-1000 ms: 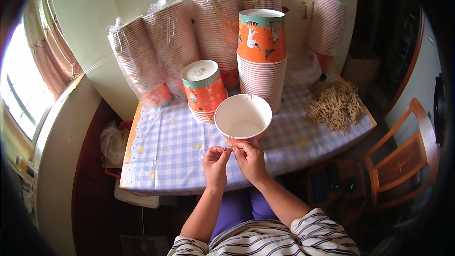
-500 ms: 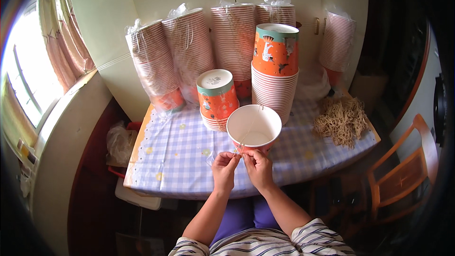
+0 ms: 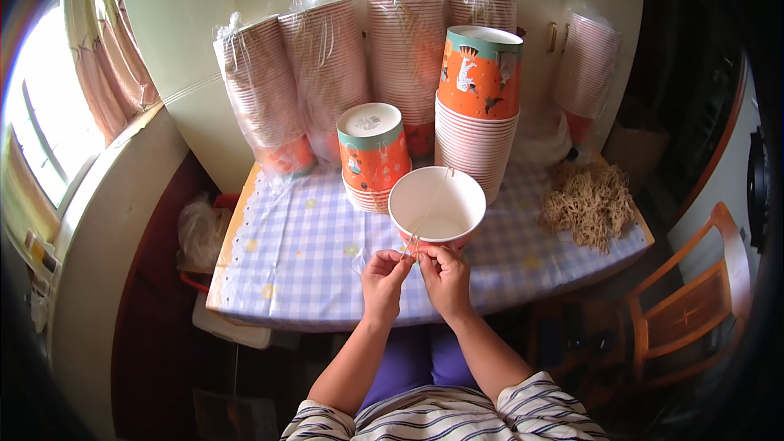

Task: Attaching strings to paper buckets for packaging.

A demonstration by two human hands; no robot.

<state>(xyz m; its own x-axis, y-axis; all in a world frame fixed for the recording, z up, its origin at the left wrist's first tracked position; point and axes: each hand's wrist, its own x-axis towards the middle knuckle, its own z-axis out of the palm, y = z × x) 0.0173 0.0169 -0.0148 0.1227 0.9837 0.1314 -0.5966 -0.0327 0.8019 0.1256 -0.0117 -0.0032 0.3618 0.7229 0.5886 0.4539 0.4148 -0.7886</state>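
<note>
A white-lined paper bucket (image 3: 441,208) with an orange outside stands upright, mouth up, near the table's front. A thin tan string (image 3: 415,240) runs across its mouth from the far rim to my fingers. Just in front of the near rim, my left hand (image 3: 382,287) and my right hand (image 3: 446,279) meet, each pinching the string between thumb and fingertips. How the string is looped between the fingers is too small to make out. Behind the bucket is a short stack of upturned orange buckets (image 3: 374,159), with a taller stack (image 3: 478,143) to its right.
Several tall bucket stacks in clear plastic bags (image 3: 265,98) line the back of the table. A tangled heap of tan strings (image 3: 590,206) lies at the right. Under everything is a blue checked tablecloth (image 3: 302,278). A wooden chair (image 3: 686,310) stands at the right.
The view has shifted slightly, so the table sits a little higher in the picture. Both hands keep pinching the string at the bucket's near rim, with only small finger movement.
</note>
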